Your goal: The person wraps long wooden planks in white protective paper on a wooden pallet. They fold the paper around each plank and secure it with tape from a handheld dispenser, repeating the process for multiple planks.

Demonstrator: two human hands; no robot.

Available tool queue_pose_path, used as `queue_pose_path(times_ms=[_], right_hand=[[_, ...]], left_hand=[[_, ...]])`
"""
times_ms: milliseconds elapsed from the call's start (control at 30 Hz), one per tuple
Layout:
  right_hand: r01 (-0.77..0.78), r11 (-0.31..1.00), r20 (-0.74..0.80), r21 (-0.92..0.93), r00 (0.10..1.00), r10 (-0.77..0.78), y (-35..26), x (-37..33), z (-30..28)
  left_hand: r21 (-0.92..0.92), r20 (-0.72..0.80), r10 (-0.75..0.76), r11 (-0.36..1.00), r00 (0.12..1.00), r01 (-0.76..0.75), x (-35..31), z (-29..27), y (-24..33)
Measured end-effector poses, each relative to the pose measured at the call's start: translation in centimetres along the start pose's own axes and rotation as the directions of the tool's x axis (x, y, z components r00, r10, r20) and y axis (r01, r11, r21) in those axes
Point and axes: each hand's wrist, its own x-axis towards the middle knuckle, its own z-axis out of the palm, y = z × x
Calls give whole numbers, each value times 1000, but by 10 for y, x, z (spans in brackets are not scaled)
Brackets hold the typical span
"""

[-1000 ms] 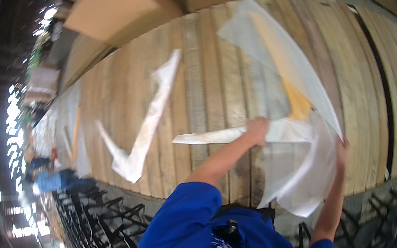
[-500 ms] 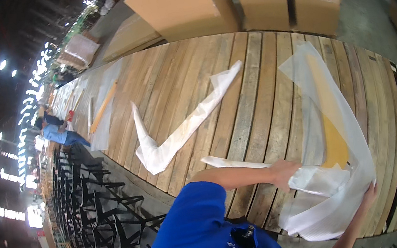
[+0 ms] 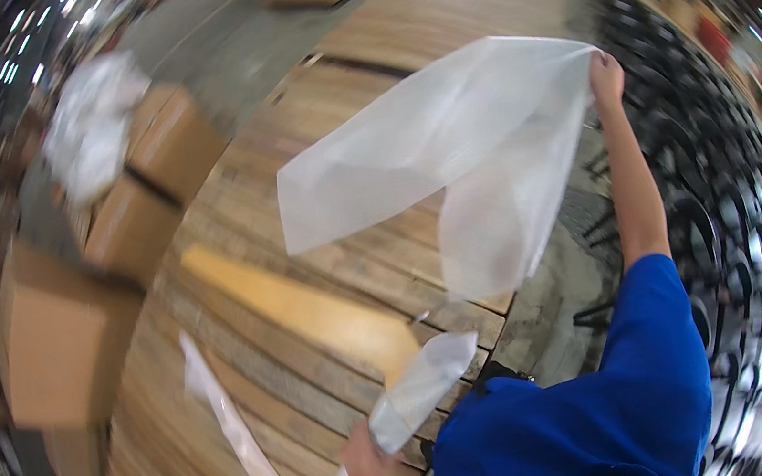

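My right hand (image 3: 607, 78) is raised at arm's length, its fingers closed on a corner of a translucent white foam sheet (image 3: 372, 167). The sheet hangs in the air and spreads over the planks. Lower down, my left hand (image 3: 364, 457) grips the foam-wrapped part (image 3: 425, 391) of an angled yellow wooden piece. That piece's bare yellow leg (image 3: 303, 301) stretches away to the upper left on the table. Beside my left hand lies another slender piece wrapped in white (image 3: 244, 439), partly hidden by my forearm. Motion blurs much of the view.
The slatted wooden table (image 3: 209, 323) runs from lower left to the far top. Cardboard boxes (image 3: 70, 327) stand along its left side, with white plastic wrap (image 3: 96, 121) on one. Rows of black metal frames (image 3: 692, 149) crowd the floor at right.
My view has swung round. My right hand has lifted the foam sheet off the wooden piece and out to the right, baring the yellow leg. My left hand still grips the wrapped part.
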Motion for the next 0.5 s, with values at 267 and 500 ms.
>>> queue_pose_path(times_ms=[267,500], right_hand=[[-246,892,-11,380,963,270,-12,-68,-376],[-337,911,46,238,941,336,-61,-175,-595]], left_hand=[[9,-113,190,982,975,-190,-16,63,-80],[102,39,163,981,986,-166,-20,98,-130]])
